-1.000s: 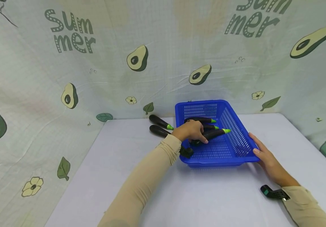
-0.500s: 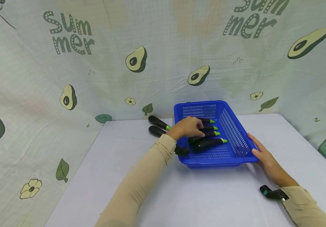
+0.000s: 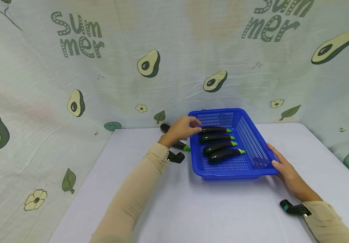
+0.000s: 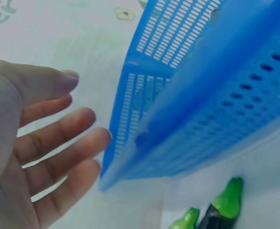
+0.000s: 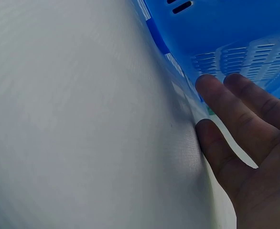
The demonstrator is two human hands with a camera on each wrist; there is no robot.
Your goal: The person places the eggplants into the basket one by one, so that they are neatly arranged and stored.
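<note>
A blue plastic basket (image 3: 229, 174) with slotted walls stands on the table. Inside it several dark eggplants (image 3: 217, 137) lie side by side, green stem ends to the right. My left hand (image 3: 180, 130) is over the basket's left rim, empty, fingers spread and loosely bent in the left wrist view. Below it, partly hidden by the hand and wrist, two more eggplants (image 3: 180, 145) lie on the table left of the basket. My right hand (image 3: 290, 177) holds the basket's right front corner, thumb at the rim; its fingers (image 5: 240, 114) reach along the outer wall in the right wrist view.
A white-covered table (image 3: 223, 209) extends in front of the basket. Behind it hangs a pale cloth (image 3: 177, 40) printed with avocados and leaves. Each wrist carries a black strap (image 3: 296, 207).
My left hand has released an eggplant in the basket and moved left, out over the rim. The row of eggplants in the basket now shows fully. My right hand stays at the corner.
</note>
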